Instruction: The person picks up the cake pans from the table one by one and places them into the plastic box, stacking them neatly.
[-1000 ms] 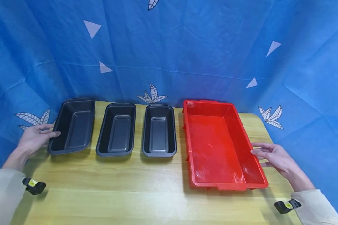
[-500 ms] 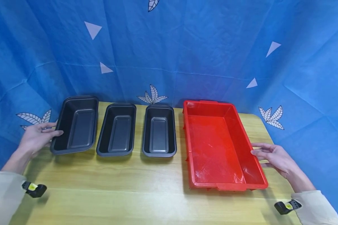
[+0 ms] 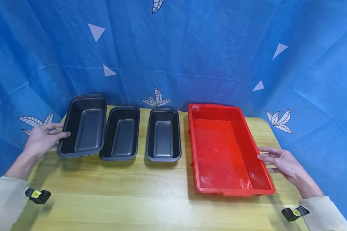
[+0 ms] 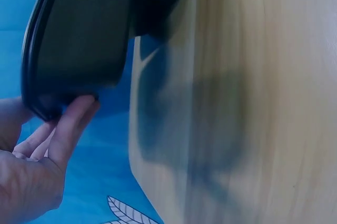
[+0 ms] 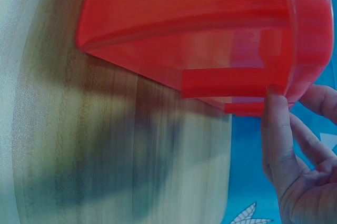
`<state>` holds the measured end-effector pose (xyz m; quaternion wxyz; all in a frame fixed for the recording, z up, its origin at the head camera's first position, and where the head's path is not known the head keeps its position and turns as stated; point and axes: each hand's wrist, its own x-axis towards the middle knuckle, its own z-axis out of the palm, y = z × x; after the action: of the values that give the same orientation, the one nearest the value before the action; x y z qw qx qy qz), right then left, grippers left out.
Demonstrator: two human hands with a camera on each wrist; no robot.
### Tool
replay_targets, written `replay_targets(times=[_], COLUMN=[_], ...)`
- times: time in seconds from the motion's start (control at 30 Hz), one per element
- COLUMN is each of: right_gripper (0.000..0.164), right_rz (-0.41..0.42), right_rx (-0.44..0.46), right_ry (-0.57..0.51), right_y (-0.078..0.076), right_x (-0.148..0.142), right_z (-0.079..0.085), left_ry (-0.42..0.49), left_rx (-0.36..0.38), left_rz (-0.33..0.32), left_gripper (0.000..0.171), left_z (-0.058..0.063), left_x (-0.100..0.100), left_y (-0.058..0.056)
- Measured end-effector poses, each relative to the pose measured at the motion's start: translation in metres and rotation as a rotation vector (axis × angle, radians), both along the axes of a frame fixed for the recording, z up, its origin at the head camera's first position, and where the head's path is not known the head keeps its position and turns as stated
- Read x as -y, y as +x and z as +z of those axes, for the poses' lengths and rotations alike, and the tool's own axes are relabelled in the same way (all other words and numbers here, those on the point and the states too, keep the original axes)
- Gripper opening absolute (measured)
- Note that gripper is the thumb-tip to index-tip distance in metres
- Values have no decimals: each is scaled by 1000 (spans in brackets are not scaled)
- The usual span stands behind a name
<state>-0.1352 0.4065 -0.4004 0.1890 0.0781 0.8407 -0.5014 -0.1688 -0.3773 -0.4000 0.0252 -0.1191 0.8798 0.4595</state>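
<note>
My left hand (image 3: 43, 139) pinches the left rim of the leftmost dark grey loaf pan (image 3: 90, 128), thumb inside and fingers outside. That pan is held above the table, a gap and its shadow showing below it in the left wrist view. Its right edge overlaps the rim of the middle loaf pan (image 3: 123, 136) in the head view. At the right, my right hand (image 3: 283, 163) holds the right rim of a red plastic tray (image 3: 221, 150), with the thumb over the rim and fingers against the outer wall (image 5: 237, 45).
A third loaf pan (image 3: 163, 136) stands between the middle pan and the red tray. All rest on a light wooden table (image 3: 133, 195). A blue patterned cloth (image 3: 173, 48) hangs directly behind and along both sides.
My left hand has raised the leftmost loaf pan and shifted it right, toward the middle pan. The right hand and the red tray have stayed in place.
</note>
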Motion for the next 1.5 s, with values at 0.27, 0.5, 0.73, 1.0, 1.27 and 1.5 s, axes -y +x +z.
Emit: replay_targets(times=[0.27, 0.5, 0.73, 1.0, 1.27, 1.5], right_gripper=[72, 73, 73, 73, 74, 74], right_rz=[-5, -10, -15, -12, -12, -11], right_rx=[2, 3, 0, 2, 11, 12], right_ry=[2, -1, -11, -26, -13, -12], right_y=[0, 0, 0, 0, -1, -1], right_x=[-1, -2, -2, 0, -1, 0], right_z=[0, -1, 0, 1, 2, 3], left_ry=[27, 46, 106, 166, 171, 221], left_rx=[-14, -48, -91, -102, -89, -88], left_rz=[20, 22, 6, 9, 56, 68], left_gripper=[75, 70, 55, 59, 56, 52], left_z=[11, 17, 18, 18, 16, 16], left_x=[-10, -28, -52, -76, -104, -130], left_y=[0, 0, -3, -3, -2, -1])
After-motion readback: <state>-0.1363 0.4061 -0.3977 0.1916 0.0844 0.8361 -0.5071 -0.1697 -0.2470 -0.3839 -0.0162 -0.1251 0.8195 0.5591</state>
